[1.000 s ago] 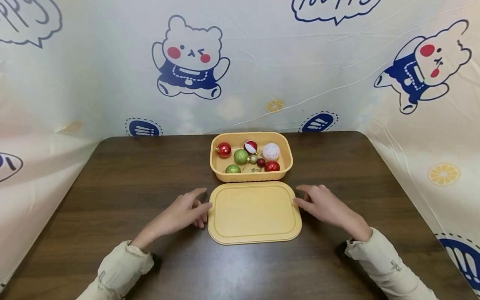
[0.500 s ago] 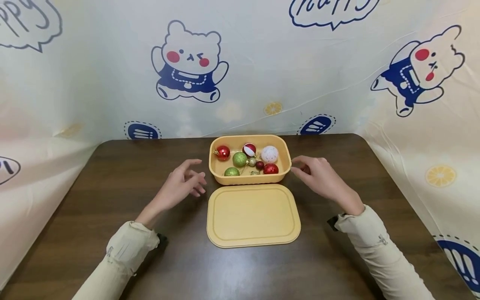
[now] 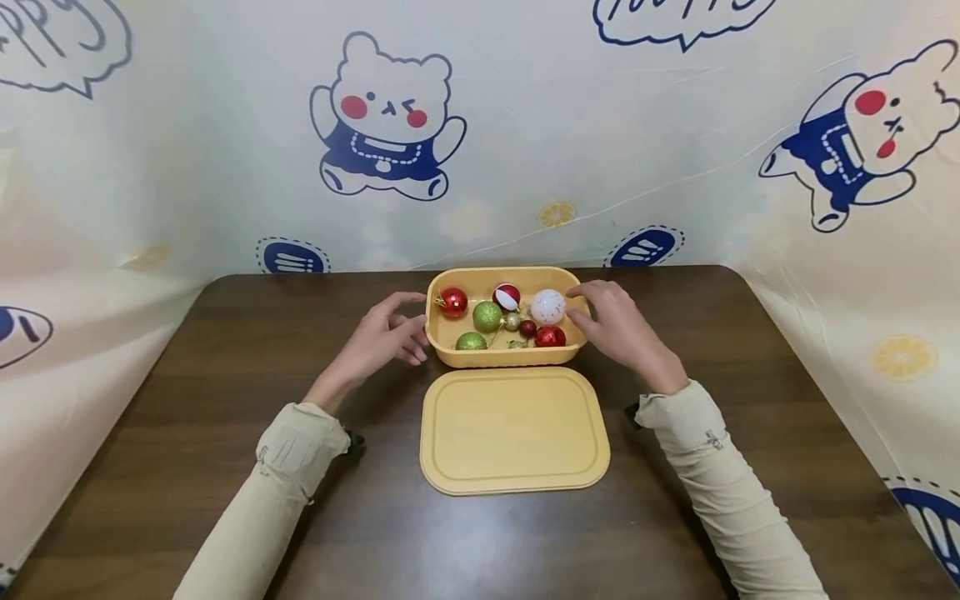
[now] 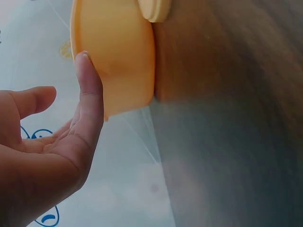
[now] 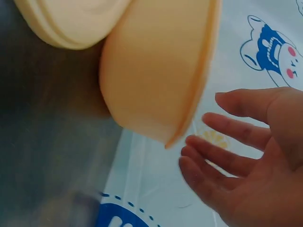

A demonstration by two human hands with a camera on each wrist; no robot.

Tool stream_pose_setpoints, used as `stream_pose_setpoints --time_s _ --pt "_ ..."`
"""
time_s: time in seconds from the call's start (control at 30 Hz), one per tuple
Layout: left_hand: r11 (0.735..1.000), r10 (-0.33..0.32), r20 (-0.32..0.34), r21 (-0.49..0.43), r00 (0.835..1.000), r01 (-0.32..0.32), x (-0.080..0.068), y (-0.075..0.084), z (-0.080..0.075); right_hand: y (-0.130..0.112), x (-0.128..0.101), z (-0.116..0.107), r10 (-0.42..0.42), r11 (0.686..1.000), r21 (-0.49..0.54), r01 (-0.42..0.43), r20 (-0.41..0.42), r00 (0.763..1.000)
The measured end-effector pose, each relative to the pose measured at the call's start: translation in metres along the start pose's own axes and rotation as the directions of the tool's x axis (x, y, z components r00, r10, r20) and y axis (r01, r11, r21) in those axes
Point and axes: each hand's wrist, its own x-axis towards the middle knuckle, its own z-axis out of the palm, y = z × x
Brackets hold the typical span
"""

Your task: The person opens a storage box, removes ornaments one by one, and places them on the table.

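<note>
From the head view, my left hand [image 3: 382, 337] sits at the left end of the yellow box [image 3: 504, 354], fingers relaxed and a little spread, tips right at its wall. My right hand [image 3: 615, 327] is at the box's right end, fingers loosely spread over the rim near the white ball [image 3: 547, 306]; I cannot tell whether they touch it. The box stands on the dark wooden table [image 3: 187, 392], holding red, green and white baubles, such as a green ball [image 3: 487, 316]. Its lid [image 3: 514, 430] lies flat just in front of it.

From the left wrist view, my left hand [image 4: 45, 151] is wide, with one straight finger laid against the box's [image 4: 118, 56] outer wall; nothing is gripped.

From the right wrist view, my right hand's [image 5: 246, 156] fingers are straight and fanned apart just beside the box's [image 5: 156, 71] rim, holding nothing. An edge of the lid [image 5: 71, 21] shows alongside.
</note>
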Motion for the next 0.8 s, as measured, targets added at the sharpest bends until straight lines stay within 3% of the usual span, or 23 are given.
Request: stream_pose_setpoints --time_s 0.17,0.37,0.63,0.8 --pt "1.000 0.001 0.017 -0.007 1.000 -0.001 0.003 -0.004 0.006 -0.001 0.002 0.008 -0.026 1.000 -0.007 0.026 -0.008 1.000" --pt "1.000 -0.012 0.044 -0.025 0.999 0.013 0.004 -0.012 0.011 -0.002 0.003 0.021 -0.024 0.999 -0.023 0.025 0.060 0.998" --pt "0.997 -0.028 0.057 -0.070 0.998 0.032 0.008 -0.016 0.009 0.003 0.007 0.032 -0.041 0.993 0.115 0.021 0.171 0.984" --pt "0.996 -0.023 0.060 -0.079 0.998 0.027 0.011 -0.015 0.009 0.005 0.007 0.032 -0.024 0.992 0.127 -0.005 0.226 0.974"
